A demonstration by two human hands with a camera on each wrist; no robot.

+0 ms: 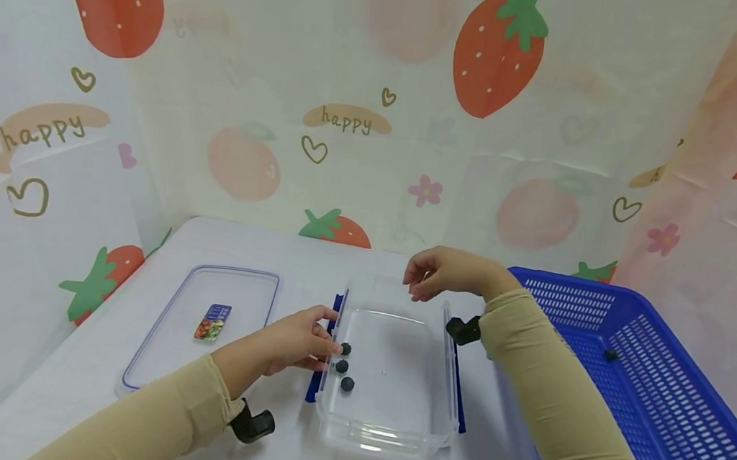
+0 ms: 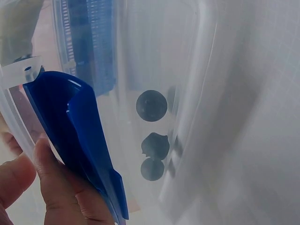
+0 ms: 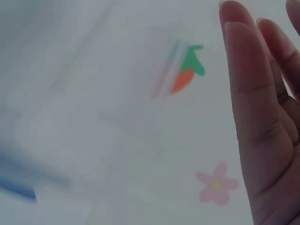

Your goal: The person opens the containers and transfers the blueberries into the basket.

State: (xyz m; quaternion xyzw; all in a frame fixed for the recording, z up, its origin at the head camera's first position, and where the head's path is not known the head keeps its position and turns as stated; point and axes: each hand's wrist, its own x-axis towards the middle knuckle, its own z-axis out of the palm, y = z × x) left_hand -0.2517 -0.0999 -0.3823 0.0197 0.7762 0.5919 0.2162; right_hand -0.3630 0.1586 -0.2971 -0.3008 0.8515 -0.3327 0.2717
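A clear plastic box [image 1: 394, 405] with blue side latches stands on the table without its lid. My left hand [image 1: 297, 341] grips its left wall at the rim; in the left wrist view the fingers lie by the blue latch [image 2: 79, 136]. Three small dark balls [image 1: 347, 384] lie inside the box along that wall. Seen through the plastic in the left wrist view, one dark ball [image 2: 155, 146] has a jagged edge. Over the box's far right end hangs my right hand [image 1: 452, 273], fingers loosely bent, with nothing visible in them.
At the right stands a blue perforated basket [image 1: 636, 298] with one small dark ball [image 1: 610, 355] inside. A clear lid [image 1: 168, 337] with a blue seal and a printed label [image 1: 212, 322] lies on the left. Patterned cloth hangs behind the white table [image 1: 287, 440].
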